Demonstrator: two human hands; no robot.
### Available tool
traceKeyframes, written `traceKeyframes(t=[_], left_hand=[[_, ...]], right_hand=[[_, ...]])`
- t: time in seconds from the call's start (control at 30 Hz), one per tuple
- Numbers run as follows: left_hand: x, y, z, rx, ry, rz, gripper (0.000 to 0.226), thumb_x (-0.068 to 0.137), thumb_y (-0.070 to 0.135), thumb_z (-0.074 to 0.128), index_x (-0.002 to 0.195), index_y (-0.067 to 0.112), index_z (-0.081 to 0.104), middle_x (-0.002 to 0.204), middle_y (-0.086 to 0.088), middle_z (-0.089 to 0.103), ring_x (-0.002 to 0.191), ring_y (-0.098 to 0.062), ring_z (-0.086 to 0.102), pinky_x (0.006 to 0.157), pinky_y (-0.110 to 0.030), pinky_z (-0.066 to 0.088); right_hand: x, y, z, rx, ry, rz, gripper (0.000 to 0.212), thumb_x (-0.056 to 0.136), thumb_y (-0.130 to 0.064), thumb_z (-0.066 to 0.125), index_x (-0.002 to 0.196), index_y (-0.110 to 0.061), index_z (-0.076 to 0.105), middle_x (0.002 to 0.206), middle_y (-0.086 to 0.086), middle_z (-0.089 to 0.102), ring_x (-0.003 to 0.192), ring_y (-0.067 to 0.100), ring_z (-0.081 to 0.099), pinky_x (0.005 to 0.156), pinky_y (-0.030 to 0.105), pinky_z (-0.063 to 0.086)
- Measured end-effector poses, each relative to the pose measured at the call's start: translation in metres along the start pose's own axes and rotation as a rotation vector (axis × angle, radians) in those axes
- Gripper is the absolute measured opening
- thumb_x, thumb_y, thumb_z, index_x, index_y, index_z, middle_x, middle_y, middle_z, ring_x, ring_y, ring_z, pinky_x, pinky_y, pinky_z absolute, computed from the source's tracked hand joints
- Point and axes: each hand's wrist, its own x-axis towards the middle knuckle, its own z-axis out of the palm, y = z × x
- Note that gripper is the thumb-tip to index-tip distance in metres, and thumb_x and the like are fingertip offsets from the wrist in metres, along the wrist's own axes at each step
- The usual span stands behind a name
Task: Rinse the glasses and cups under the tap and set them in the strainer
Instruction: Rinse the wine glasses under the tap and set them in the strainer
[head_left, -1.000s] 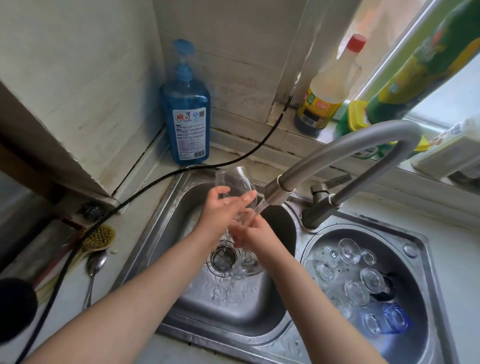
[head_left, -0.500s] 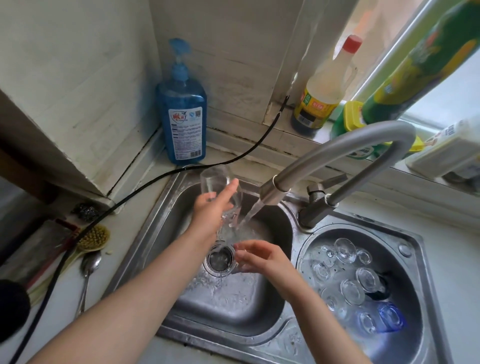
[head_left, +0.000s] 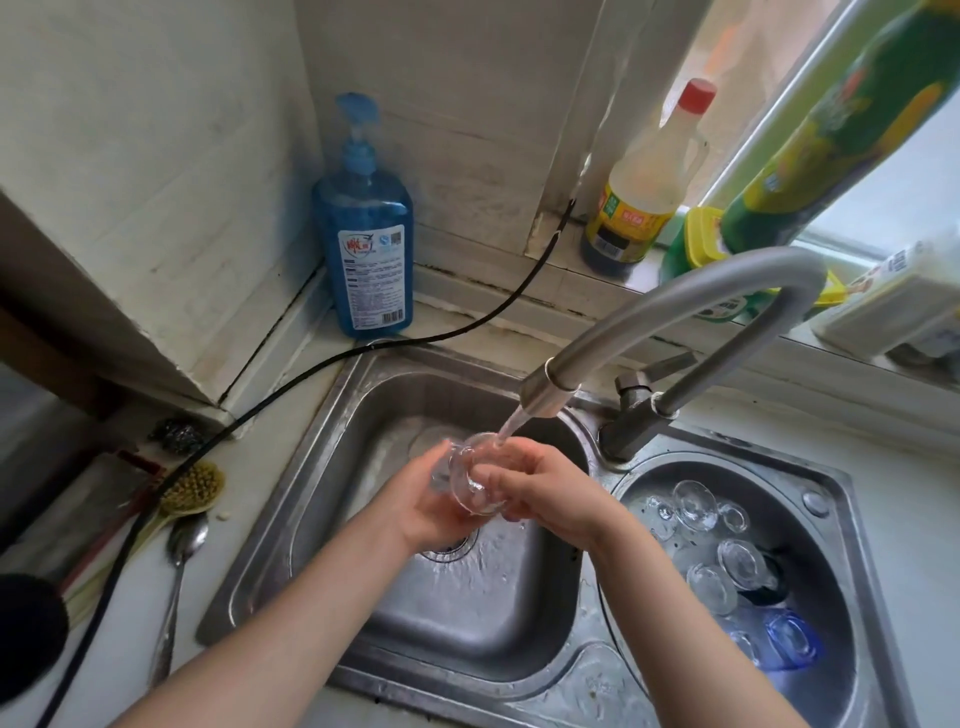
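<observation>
Your left hand (head_left: 426, 499) and right hand (head_left: 540, 491) clamp their fingers around a clear glass (head_left: 470, 480), mouth tilted toward twelve o'clock to catch the tap (head_left: 550, 387) stream.

Held glass (head_left: 474, 480): clear, tilted on its side over the left basin, rim turned up toward the spout, water running into it.
Tap (head_left: 670, 332): grey curved spout, arching from the deck between the two basins and out to the left, a thin stream falling from its end.
Strainer (head_left: 815, 499): round steel basin on the right, wet.
Rinsed glasses (head_left: 714, 551): several clear ones lying close together in the strainer, some with round bases showing.
Blue glass (head_left: 792, 640): tinted blue, at the near end of that group, lying on its side.
</observation>
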Motion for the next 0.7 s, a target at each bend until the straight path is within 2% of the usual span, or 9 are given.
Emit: traceKeyframes(t=[0.1,0.23,0.3,0.33,0.4,0.47,0.5,0.6,0.7], left_hand=[[-0.002,-0.001,0.008,0.073,-0.023,-0.008,0.021,0.078,0.016,0.056,0.091,0.003,0.067,0.089,-0.014,0.066,0.079,-0.025,0.065,0.062,-0.030,0.057],[-0.003,-0.007,0.014,0.109,0.050,0.077,0.026,0.090,0.017,0.044,0.078,0.007,0.065,0.068,-0.010,0.069,0.059,-0.021,0.067,0.052,-0.024,0.054],[-0.008,-0.013,0.015,0.195,0.128,0.158,0.036,0.095,0.022,0.039,0.076,0.010,0.067,0.065,-0.008,0.068,0.061,-0.021,0.066,0.059,-0.026,0.054],[-0.011,-0.018,0.016,0.269,0.198,0.230,0.040,0.097,0.027,0.037,0.077,0.011,0.068,0.066,-0.009,0.068,0.066,-0.023,0.066,0.064,-0.030,0.053],[-0.011,-0.027,0.008,0.599,0.421,0.494,0.043,0.100,0.039,0.036,0.086,0.010,0.065,0.075,-0.009,0.069,0.074,-0.026,0.067,0.067,-0.032,0.052],[-0.010,-0.031,-0.004,1.039,0.606,0.871,0.028,0.098,0.038,0.043,0.095,0.015,0.058,0.083,-0.003,0.067,0.080,-0.025,0.065,0.063,-0.028,0.046],[-0.009,-0.031,-0.008,1.190,0.634,0.977,0.021,0.097,0.036,0.047,0.099,0.017,0.055,0.084,0.000,0.064,0.080,-0.022,0.062,0.063,-0.028,0.043],[-0.003,-0.031,-0.004,1.339,0.594,0.982,0.016,0.097,0.033,0.047,0.104,0.020,0.049,0.081,0.005,0.057,0.073,-0.017,0.055,0.057,-0.027,0.037],[0.006,-0.024,-0.002,1.304,0.678,0.939,0.027,0.097,0.040,0.045,0.079,0.020,0.049,0.069,0.002,0.056,0.073,-0.028,0.056,0.058,-0.031,0.035]], right_hand=[[0.006,0.010,0.005,0.033,-0.031,0.004,0.037,0.081,0.005,0.069,0.114,-0.009,0.061,0.100,0.011,0.070,0.091,0.022,0.068,0.074,0.032,0.054],[0.012,0.018,0.018,0.015,0.203,0.004,0.025,0.078,-0.002,0.075,0.101,-0.005,0.067,0.090,0.011,0.071,0.082,0.021,0.068,0.068,0.026,0.054],[0.014,0.017,0.023,0.007,0.330,0.054,0.024,0.080,-0.015,0.076,0.101,-0.005,0.068,0.086,0.008,0.071,0.079,0.019,0.069,0.070,0.028,0.057],[0.015,0.017,0.024,-0.001,0.363,0.075,0.025,0.083,-0.023,0.074,0.101,-0.007,0.068,0.084,0.007,0.071,0.078,0.020,0.068,0.072,0.031,0.056],[0.016,0.015,0.026,-0.003,0.383,0.080,0.028,0.090,-0.035,0.064,0.099,-0.009,0.066,0.076,0.006,0.069,0.068,0.019,0.067,0.065,0.033,0.054],[0.016,0.014,0.027,-0.077,0.439,0.082,0.035,0.097,-0.042,0.051,0.089,-0.011,0.064,0.063,0.003,0.064,0.053,0.015,0.061,0.049,0.024,0.046],[0.017,0.015,0.028,-0.131,0.472,0.086,0.040,0.099,-0.043,0.044,0.087,-0.011,0.062,0.059,0.003,0.062,0.048,0.013,0.058,0.045,0.021,0.042],[0.014,0.019,0.035,-0.184,0.510,0.074,0.048,0.102,-0.043,0.035,0.089,-0.007,0.064,0.060,0.006,0.061,0.044,0.012,0.055,0.042,0.021,0.040],[0.008,0.021,0.041,-0.175,0.486,0.053,0.045,0.103,-0.040,0.035,0.093,-0.008,0.065,0.055,0.005,0.059,0.042,0.013,0.053,0.040,0.024,0.039]])
